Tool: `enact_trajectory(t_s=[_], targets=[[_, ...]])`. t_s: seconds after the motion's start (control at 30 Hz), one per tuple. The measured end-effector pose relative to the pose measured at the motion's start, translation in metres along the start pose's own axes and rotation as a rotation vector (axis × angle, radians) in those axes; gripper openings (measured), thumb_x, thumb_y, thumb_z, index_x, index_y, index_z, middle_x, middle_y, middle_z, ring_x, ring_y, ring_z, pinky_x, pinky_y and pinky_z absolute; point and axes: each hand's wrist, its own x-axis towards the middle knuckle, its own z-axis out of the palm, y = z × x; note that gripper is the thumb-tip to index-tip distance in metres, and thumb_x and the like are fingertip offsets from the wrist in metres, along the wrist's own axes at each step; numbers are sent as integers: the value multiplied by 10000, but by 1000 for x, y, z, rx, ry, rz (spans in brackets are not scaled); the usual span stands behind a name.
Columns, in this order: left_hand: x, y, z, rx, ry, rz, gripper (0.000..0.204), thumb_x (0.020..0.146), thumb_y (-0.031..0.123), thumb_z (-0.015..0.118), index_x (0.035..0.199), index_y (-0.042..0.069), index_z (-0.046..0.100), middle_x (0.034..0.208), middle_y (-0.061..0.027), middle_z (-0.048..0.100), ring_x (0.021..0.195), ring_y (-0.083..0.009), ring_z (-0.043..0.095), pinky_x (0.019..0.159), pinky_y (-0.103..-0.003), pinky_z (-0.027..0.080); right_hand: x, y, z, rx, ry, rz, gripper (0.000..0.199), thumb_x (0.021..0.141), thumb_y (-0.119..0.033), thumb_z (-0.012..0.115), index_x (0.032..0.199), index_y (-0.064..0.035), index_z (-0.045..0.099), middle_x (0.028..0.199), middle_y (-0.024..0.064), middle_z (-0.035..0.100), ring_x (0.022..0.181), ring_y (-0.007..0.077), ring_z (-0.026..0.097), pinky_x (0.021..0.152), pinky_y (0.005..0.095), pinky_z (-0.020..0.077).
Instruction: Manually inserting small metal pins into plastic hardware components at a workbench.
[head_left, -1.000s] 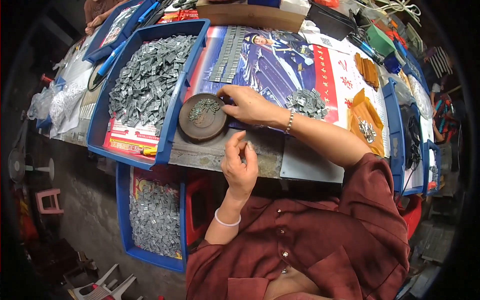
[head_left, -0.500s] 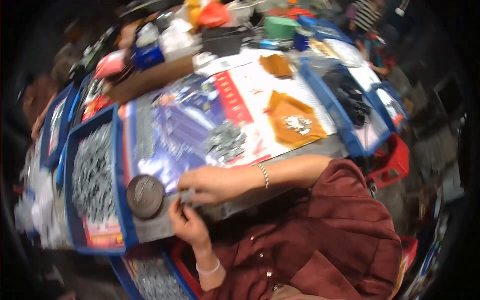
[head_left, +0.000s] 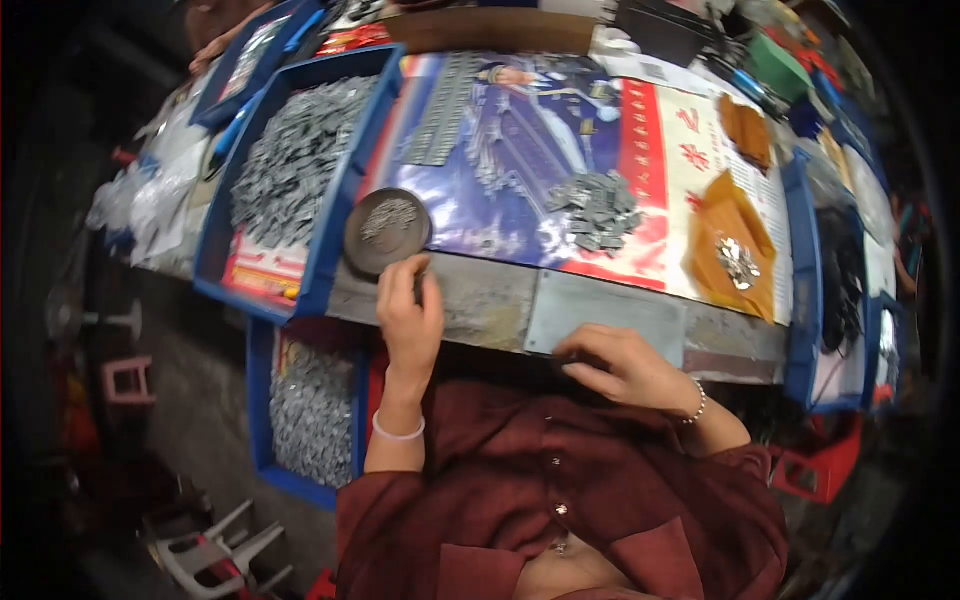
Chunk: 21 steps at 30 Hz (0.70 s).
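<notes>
My left hand (head_left: pixel 408 318) is at the near rim of a round brown dish (head_left: pixel 358 250) with small silvery pins (head_left: pixel 390 218) in it. Its thumb and forefinger are bent towards each other in a pinch; anything between them is too small to make out. By the table's front edge, over a flat grey plate (head_left: pixel 620 315), my right hand (head_left: pixel 635 368) has its fingers curled towards the thumb. What it may hold is hidden. Beyond the hands, a pile of small grey parts (head_left: pixel 597 210) lies on a printed poster (head_left: pixel 490 225), and rows of similar parts (head_left: pixel 445 110) stand farther back.
At the left stands a blue tray (head_left: pixel 325 270) of grey parts, with another blue bin (head_left: pixel 262 400) below it. Orange-brown paper (head_left: pixel 752 215) with shiny bits lies to the right, beside a blue bin (head_left: pixel 800 260) of dark items. A red stool (head_left: pixel 830 465) is lower right.
My hands have parted: they were together right of the dish, a small grey piece between them. The left is now at the dish, the right farther right. The view has turned.
</notes>
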Motion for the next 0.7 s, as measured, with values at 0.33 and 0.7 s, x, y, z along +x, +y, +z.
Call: enact_trajectory(t_s=[0.33, 0.7], targets=[[0, -10, -12, 64, 21, -31, 162, 824, -36, 550, 982, -40, 589, 936, -178, 594, 881, -342, 585, 791, -403, 464, -1, 1, 19, -8, 32, -61, 169, 850, -73, 595, 1009, -18, 584, 937, 150, 614, 864, 340, 609, 742, 387, 489], [0, 81, -45, -289, -157, -32, 122, 857, -58, 563, 970, -40, 606, 860, -74, 615, 803, -126, 585, 723, -245, 462, -14, 11, 24, 34, 160, -70, 133, 845, -33, 588, 977, -14, 596, 871, 140, 606, 799, 318, 613, 706, 361, 487]])
